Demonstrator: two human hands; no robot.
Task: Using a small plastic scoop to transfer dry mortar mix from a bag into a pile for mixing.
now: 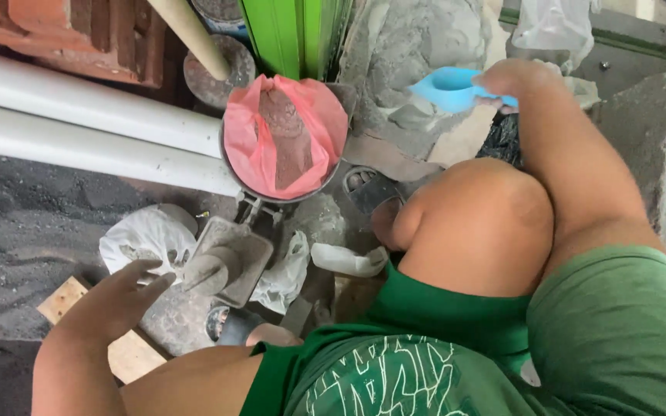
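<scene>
— Green shorts [456, 362] and bent knee [479, 223] filled the foreground. Grips?
— Right hand [514, 81] was closed around a blue scoop [449, 87], over a grey cement heap [410, 54]. Left hand [117, 296] was spread, holding nothing, near a cement-caked trowel [225, 258].
— Surroundings?
— Bucket with a pink bag [287, 135] stood between them, beside white pipes [79, 123].

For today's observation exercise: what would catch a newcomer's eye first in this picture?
The pink bag of brownish powder, lining a round bucket at top centre, stands out first. To its right, the right hand holds a bright blue scoop over grey cement. At lower left, the left hand reaches, fingers spread, toward a cement-caked float.
</scene>
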